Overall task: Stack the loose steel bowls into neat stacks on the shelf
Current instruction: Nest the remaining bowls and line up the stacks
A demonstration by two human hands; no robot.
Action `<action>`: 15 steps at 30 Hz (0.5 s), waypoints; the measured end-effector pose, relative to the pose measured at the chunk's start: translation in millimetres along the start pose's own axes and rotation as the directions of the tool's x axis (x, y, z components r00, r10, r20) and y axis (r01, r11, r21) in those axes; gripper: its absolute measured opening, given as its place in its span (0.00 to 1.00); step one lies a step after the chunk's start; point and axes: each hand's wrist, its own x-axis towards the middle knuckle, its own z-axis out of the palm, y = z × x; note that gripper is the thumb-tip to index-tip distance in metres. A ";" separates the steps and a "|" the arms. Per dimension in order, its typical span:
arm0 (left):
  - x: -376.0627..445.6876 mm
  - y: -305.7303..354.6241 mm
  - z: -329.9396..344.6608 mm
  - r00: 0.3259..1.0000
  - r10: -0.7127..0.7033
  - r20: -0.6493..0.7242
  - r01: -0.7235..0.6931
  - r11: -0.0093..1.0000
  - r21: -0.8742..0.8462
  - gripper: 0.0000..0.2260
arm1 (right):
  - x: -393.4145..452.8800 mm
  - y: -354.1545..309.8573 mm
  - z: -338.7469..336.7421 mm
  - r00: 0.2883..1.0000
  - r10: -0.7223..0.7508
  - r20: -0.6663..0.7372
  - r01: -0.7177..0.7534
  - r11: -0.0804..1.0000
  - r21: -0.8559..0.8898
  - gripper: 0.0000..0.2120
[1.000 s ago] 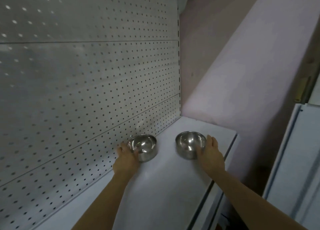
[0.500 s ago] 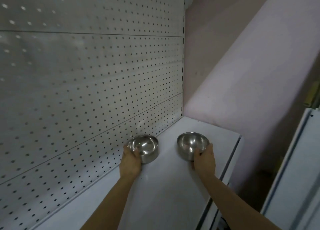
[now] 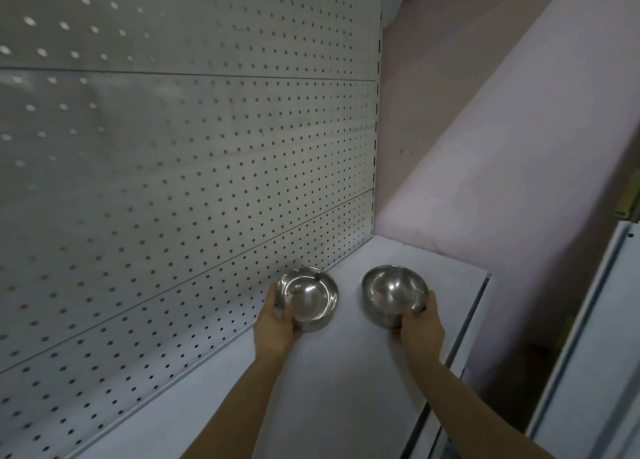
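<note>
White shelf (image 3: 346, 389) backed by perforated panel (image 3: 173, 181): two steel bowls are gripped side by side, apart, the left bowl (image 3: 309, 298) by left hand (image 3: 277, 327), the right bowl (image 3: 393, 294) by right hand (image 3: 420, 330), fingers curled around each wall, presumably for nesting.

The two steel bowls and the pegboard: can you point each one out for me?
Left bowl (image 3: 309, 297): head view, on its shiny inside.
Right bowl (image 3: 391, 290): head view, on its shiny inside.
Pegboard (image 3: 180, 167): head view, on the middle perforated panel.
</note>
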 end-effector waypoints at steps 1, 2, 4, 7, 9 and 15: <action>-2.9 1.5 -1.8 1.000 -0.006 0.006 0.006 1.000 -0.019 0.15 | -2.8 0.7 -0.7 1.000 -0.025 -0.005 0.025 1.000 0.007 0.15; -6.6 4.0 -3.8 1.000 -0.009 0.009 0.010 0.999 -0.038 0.17 | -6.6 -0.6 -1.8 0.999 -0.044 -0.008 0.044 0.999 0.008 0.14; -12.6 4.2 -8.7 1.000 -0.028 0.003 0.028 0.999 -0.047 0.21 | -16.4 -4.4 -3.5 0.997 -0.072 -0.010 0.072 0.997 0.015 0.13; -29.7 3.5 -19.0 0.999 -0.051 -0.017 0.051 0.998 -0.021 0.22 | -36.0 -9.6 -7.6 0.995 -0.097 -0.002 0.097 0.994 0.050 0.13; -47.4 6.6 -28.0 0.998 -0.057 -0.030 0.056 0.998 -0.029 0.20 | -51.3 -12.2 -12.8 0.994 -0.110 0.013 0.108 0.991 0.080 0.15; -114.6 20.3 -69.1 0.990 -0.101 -0.098 0.092 0.991 -0.097 0.21 | -108.1 -24.2 -38.5 0.988 -0.096 0.122 0.081 0.990 0.119 0.23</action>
